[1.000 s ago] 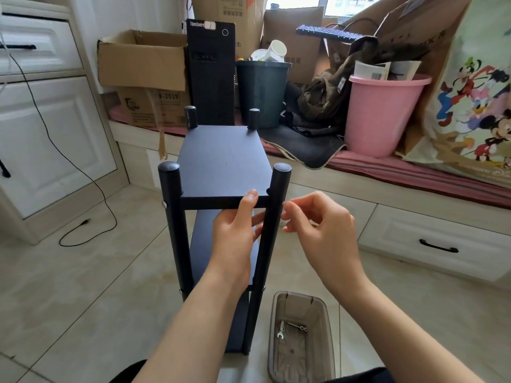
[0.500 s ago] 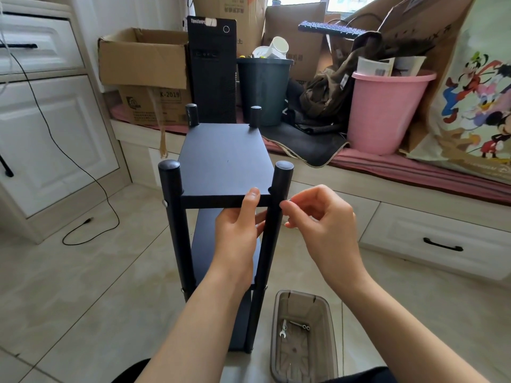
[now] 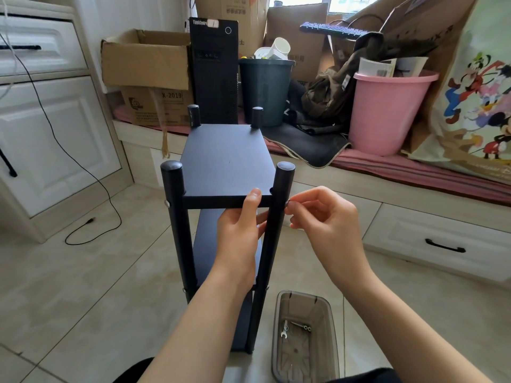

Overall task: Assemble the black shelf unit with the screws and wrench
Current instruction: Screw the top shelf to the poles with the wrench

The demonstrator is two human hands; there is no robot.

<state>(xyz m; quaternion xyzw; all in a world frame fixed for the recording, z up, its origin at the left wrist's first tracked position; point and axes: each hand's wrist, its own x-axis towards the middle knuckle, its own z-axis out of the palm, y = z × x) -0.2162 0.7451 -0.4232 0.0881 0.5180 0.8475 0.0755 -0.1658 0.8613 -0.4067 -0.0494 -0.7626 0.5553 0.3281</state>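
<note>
Shelf unit [image 3: 225, 158]: 4 posts. L hand [image 3: 240, 230] grips top board; R hand [image 3: 326, 219] fingers pinch 1 screw [image 3: 287, 202].

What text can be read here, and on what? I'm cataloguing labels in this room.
"ThinkCentre", partly covered by a sticker: black computer tower.
"X-2019": lower brown cardboard box.
Print on the tall cardboard boxes behind: too blurred to read.
Papers in the pink plastic bucket: too small to read.

L hand [image 3: 240, 230] thumb up, fingers wrapped; R hand [image 3: 322, 217] fingertips [image 3: 291, 205] pinched, forearms fwd.
</note>
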